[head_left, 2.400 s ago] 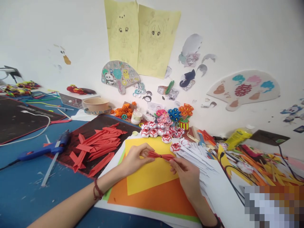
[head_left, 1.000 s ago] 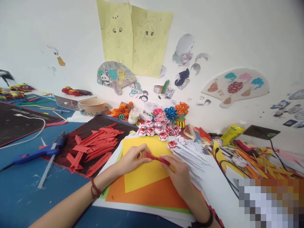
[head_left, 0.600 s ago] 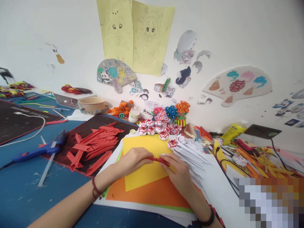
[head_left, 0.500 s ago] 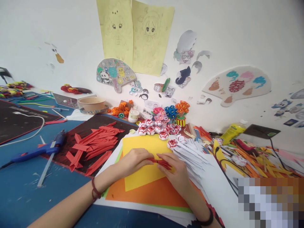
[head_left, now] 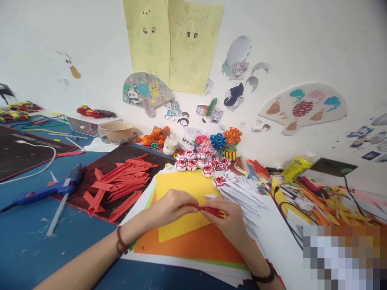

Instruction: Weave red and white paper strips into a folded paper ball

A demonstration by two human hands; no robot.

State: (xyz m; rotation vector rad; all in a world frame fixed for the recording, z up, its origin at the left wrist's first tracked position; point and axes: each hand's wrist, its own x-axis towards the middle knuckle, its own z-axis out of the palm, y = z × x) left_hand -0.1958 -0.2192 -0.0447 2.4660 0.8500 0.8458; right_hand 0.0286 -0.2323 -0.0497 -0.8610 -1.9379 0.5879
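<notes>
Between my hands is a bundle of folded red paper strips (head_left: 213, 211), narrow at its middle and fanned a little toward the right. My left hand (head_left: 175, 207) pinches the bundle's left end, its fingers partly covering it. My right hand (head_left: 226, 215) grips the right part between thumb and fingers. Both hands are just above a yellow paper sheet (head_left: 178, 183), which lies on an orange sheet (head_left: 181, 251) and other stacked paper. To the left, a loose pile of folded red paper strips (head_left: 127, 181) rests on a dark mat (head_left: 87, 173).
A blue glue gun (head_left: 45, 195) with a glue stick lies at the left. Red-and-white paper pieces (head_left: 192, 164) stand behind the sheets, beside white paper strips (head_left: 244, 199). Farther right are a yellow bottle (head_left: 296, 167), a black cable (head_left: 286, 219) and orange and yellow paper strips (head_left: 329, 201).
My right hand has shifted slightly right and down along the red bundle. Its fingers now sit closer around the bundle's right half, while my left hand stays nearly in place.
</notes>
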